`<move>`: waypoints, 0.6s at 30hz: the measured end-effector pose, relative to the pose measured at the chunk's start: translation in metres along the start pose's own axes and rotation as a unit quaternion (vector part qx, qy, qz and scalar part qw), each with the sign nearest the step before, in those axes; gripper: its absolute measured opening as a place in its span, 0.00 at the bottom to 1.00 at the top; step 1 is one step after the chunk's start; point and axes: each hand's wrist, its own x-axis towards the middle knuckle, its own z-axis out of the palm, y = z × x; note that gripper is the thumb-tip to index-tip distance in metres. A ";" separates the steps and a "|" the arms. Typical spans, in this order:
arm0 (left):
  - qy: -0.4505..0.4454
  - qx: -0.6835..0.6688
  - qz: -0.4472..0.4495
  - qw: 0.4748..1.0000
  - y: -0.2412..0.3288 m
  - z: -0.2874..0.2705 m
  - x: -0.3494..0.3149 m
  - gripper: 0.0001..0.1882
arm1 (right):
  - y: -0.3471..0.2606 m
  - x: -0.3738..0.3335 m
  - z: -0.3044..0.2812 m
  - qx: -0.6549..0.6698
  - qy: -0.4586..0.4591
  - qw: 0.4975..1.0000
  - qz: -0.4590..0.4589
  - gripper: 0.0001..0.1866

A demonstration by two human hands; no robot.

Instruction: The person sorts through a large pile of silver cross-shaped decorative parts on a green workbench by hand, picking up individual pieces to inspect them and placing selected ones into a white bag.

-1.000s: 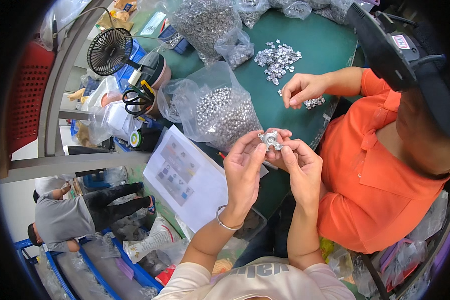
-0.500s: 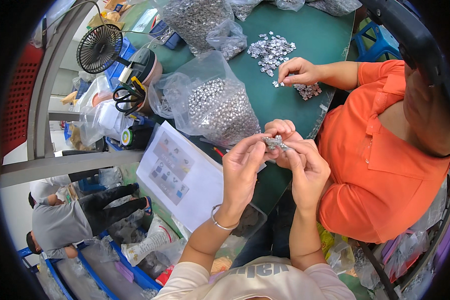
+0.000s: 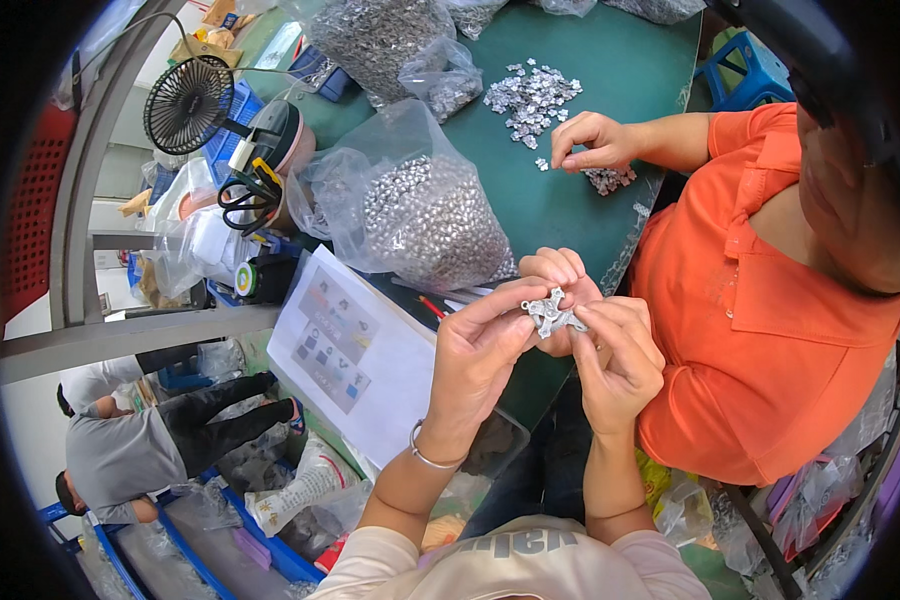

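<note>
A small silvery metal casting (image 3: pixel 550 312), irregular with a ring-like eyelet at one end, sits between my two hands. My left hand (image 3: pixel 478 345), a metal bangle on its wrist, pinches it from the left. From the right, my right hand (image 3: pixel 615 355) grips its other edge with thumb and fingers. Just behind my fingers, partly hidden by them, is a co-worker's hand (image 3: pixel 560 268); whether it touches the casting I cannot tell. The co-worker's other hand (image 3: pixel 590 140) hovers at the table beside a pile of small silvery pieces (image 3: pixel 533 98).
The green table (image 3: pixel 610 50) bears a clear bag of round metal parts (image 3: pixel 435 215), other bags behind it, and printed sheets (image 3: pixel 355 350) at left. A small black fan (image 3: pixel 187 105) stands far left. The co-worker in orange (image 3: pixel 750 330) sits close on my right.
The casting has been turned in my fingers, so its broad face now shows. The view has shifted slightly. The co-worker's far hand has lifted a little off the small pieces.
</note>
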 end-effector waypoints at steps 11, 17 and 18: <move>0.023 0.036 -0.004 0.999 -0.002 0.009 -0.001 0.12 | 0.005 -0.002 -0.005 0.015 0.001 1.000 0.011 0.15; 0.100 0.141 0.055 0.983 -0.010 0.018 0.010 0.10 | -0.018 0.008 -0.003 0.008 0.152 0.976 0.158 0.07; 0.111 0.163 0.075 0.978 -0.011 0.019 0.012 0.10 | -0.020 0.007 -0.005 0.003 0.082 0.991 0.101 0.06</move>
